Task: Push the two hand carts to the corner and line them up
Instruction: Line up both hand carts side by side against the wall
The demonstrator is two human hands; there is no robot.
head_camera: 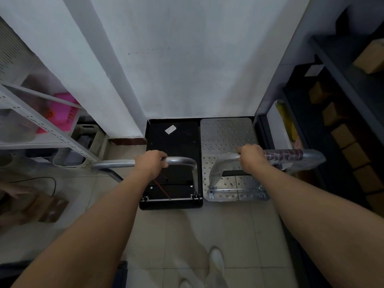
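Note:
Two hand carts stand side by side against the white wall, in the corner. The left cart has a black platform [174,140] with a white sticker and a bare metal handle [182,160]. The right cart has a silver perforated platform [224,134] and a plastic-wrapped handle [291,155] with a dark and red grip. My left hand [150,163] grips the black cart's handle. My right hand [252,155] grips the silver cart's handle. Their front edges lie close to the wall, and their near ends are roughly level.
A white slotted-metal shelf [47,125] with a pink box [62,111] and baskets stands at left. A dark shelf [342,84] with cardboard boxes lines the right. More boxes [45,207] and a black cable lie on the tiled floor at left. My white shoe [216,258] shows below.

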